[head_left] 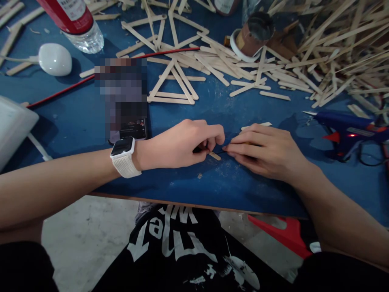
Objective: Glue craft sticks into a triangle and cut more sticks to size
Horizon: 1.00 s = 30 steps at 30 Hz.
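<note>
My left hand [194, 142], with a watch [123, 150] on its wrist, is closed with the fingers curled in. From under its thumb and fingertips pokes the rounded end of a wooden craft stick [215, 155]. Just right of it, my right hand [264, 152] rests low over the table, fingers pressed together and pointing left. What those fingers hold is hidden, though a small yellowish bit shows between them. Another craft stick [264, 125] lies behind the right hand's knuckles. A thin dark line runs between the two hands, too small to name.
Glued stick triangles [174, 87] and a large pile of craft sticks [328, 52] lie beyond. A blue glue gun [349, 129] with a lit red light is at right. A phone [133, 125], red-labelled bottle [75, 20], white charger [54, 59] and brown cup [253, 34] stand around.
</note>
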Each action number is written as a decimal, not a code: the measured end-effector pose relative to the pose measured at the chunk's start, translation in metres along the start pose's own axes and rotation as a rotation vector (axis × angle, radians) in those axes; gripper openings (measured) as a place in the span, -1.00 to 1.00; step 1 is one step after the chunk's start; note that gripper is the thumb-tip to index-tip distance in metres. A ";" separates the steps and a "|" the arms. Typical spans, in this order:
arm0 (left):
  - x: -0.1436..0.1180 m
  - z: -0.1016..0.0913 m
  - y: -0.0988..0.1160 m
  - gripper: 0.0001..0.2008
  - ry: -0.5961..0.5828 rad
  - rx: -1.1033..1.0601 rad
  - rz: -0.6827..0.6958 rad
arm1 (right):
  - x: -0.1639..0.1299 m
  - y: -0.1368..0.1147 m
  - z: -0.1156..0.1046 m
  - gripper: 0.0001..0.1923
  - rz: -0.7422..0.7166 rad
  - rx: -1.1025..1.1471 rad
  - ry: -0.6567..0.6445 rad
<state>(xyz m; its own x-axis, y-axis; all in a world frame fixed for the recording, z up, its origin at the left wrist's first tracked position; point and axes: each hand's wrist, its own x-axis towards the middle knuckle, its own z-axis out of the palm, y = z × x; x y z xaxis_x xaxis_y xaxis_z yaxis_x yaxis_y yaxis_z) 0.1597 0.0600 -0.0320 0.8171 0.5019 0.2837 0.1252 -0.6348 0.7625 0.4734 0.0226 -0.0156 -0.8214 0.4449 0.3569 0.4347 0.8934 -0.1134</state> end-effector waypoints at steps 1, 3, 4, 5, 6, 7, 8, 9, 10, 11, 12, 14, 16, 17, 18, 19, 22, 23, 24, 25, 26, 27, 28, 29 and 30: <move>0.000 0.000 0.000 -0.63 -0.003 -0.001 -0.001 | 0.001 0.000 -0.001 -0.82 0.004 0.003 0.000; 0.000 0.000 0.000 -0.63 -0.007 -0.001 -0.004 | 0.001 -0.001 -0.001 -0.81 0.010 0.002 -0.003; 0.000 0.000 0.000 -0.63 -0.006 0.001 -0.004 | 0.001 0.000 -0.001 -0.80 0.008 0.001 -0.005; 0.001 0.000 0.001 -0.62 -0.004 0.004 -0.002 | 0.000 0.000 -0.001 -0.80 0.006 -0.001 -0.009; 0.001 0.000 0.001 -0.61 -0.002 0.008 0.000 | -0.001 0.001 -0.001 -0.78 0.003 -0.004 -0.014; 0.001 0.000 0.001 -0.60 -0.001 0.010 -0.001 | -0.002 0.001 0.000 -0.77 0.004 -0.007 -0.019; 0.001 0.000 0.001 -0.60 -0.001 0.012 -0.002 | -0.003 0.002 0.000 -0.76 0.008 -0.009 -0.026; 0.001 0.000 0.001 -0.60 -0.003 0.012 -0.006 | -0.004 0.002 0.000 -0.75 0.013 -0.009 -0.032; 0.001 0.000 0.001 -0.60 -0.005 0.011 -0.010 | -0.005 0.002 0.000 -0.74 0.017 -0.007 -0.039; 0.001 0.000 0.001 -0.61 -0.005 0.009 -0.013 | -0.005 0.002 0.000 -0.73 0.020 -0.006 -0.041; 0.001 0.000 0.001 -0.61 -0.002 0.006 -0.011 | -0.005 0.002 0.000 -0.73 0.017 -0.004 -0.039; 0.001 0.000 0.001 -0.61 0.006 0.003 -0.005 | -0.005 0.002 0.000 -0.75 0.007 -0.005 -0.024; 0.000 0.000 0.000 -0.62 0.014 0.001 0.000 | -0.006 0.002 0.000 -0.75 0.003 -0.013 -0.021; 0.000 0.000 0.000 -0.62 0.015 0.000 0.000 | -0.007 0.002 0.000 -0.74 0.006 -0.014 -0.028; 0.000 0.000 0.000 -0.62 0.011 0.000 -0.003 | -0.007 0.002 0.000 -0.71 0.013 -0.013 -0.040; 0.000 -0.001 0.000 -0.63 0.004 -0.001 -0.005 | -0.008 0.003 0.000 -0.67 0.024 -0.011 -0.052; 0.000 -0.002 0.000 -0.66 -0.016 -0.005 -0.007 | -0.011 0.003 0.001 -0.64 0.036 -0.003 -0.077; 0.000 -0.003 0.000 -0.67 -0.019 -0.007 -0.006 | -0.011 0.003 0.001 -0.65 0.034 -0.006 -0.081; 0.000 -0.003 0.001 -0.67 -0.022 -0.010 -0.004 | -0.011 0.004 0.002 -0.66 0.030 -0.010 -0.081; 0.000 -0.003 0.001 -0.67 -0.023 -0.012 -0.002 | -0.011 0.004 0.002 -0.67 0.021 -0.014 -0.075; 0.001 -0.003 0.001 -0.67 -0.024 -0.011 -0.003 | -0.010 0.003 0.001 -0.68 0.010 -0.015 -0.062; 0.001 -0.003 0.001 -0.67 -0.022 -0.009 -0.004 | -0.009 0.003 0.001 -0.70 -0.001 -0.014 -0.046; 0.001 -0.003 0.001 -0.67 -0.023 -0.005 -0.008 | -0.009 0.003 0.001 -0.71 -0.009 -0.010 -0.034; 0.001 -0.003 0.001 -0.68 -0.024 -0.002 -0.013 | -0.008 0.002 0.001 -0.71 -0.012 -0.006 -0.032; 0.001 -0.003 0.001 -0.68 -0.025 0.000 -0.017 | -0.008 0.002 0.001 -0.69 -0.007 -0.004 -0.038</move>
<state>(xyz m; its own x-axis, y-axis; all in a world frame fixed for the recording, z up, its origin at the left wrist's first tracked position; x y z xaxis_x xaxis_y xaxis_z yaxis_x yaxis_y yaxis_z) 0.1588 0.0616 -0.0287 0.8288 0.4978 0.2556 0.1397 -0.6263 0.7670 0.4807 0.0207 -0.0193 -0.8377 0.4409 0.3222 0.4304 0.8962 -0.1073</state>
